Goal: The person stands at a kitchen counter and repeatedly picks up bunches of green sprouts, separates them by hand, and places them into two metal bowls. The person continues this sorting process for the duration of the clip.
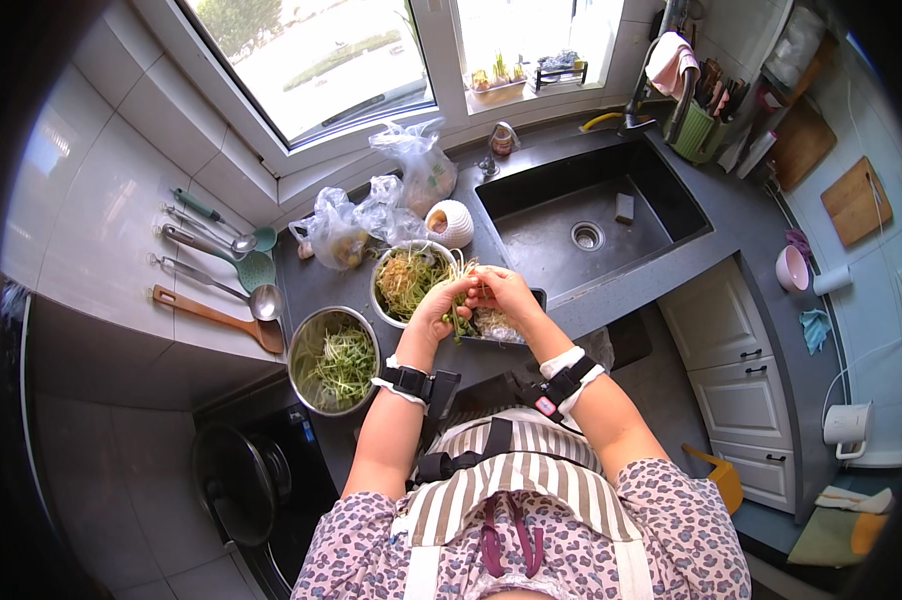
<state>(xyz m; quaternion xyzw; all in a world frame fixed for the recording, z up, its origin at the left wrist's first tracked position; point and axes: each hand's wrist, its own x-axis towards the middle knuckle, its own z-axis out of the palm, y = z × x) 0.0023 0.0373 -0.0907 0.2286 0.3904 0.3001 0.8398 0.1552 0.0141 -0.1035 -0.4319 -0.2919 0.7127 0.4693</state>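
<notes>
My left hand (pixel 437 304) grips a small bunch of sprouts (pixel 460 328), with green tips hanging below the fingers and pale stems poking out above. The fingertips of my right hand (pixel 505 291) meet the pale stem ends beside my left fingers. Below my right hand is a dark tray (pixel 539 298) with a mass of pale roots (pixel 494 324) in it, partly hidden. Left of my hands stands a round bowl (pixel 374 298) heaped with sprouts (pixel 410 281), some brownish at the root end. Nearer me, a stainless steel bowl (pixel 299 369) contains loose green shoots (pixel 344 364).
Plastic bags (pixel 421 169) and a white textured round container (pixel 451 223) stand behind the bowls. A dark sink (pixel 548 217) lies to the right with a sponge (pixel 624 208) inside. Utensils, including a wooden spatula (pixel 218 319), hang on the left wall. A lidded black pan (pixel 233 480) sits at lower left.
</notes>
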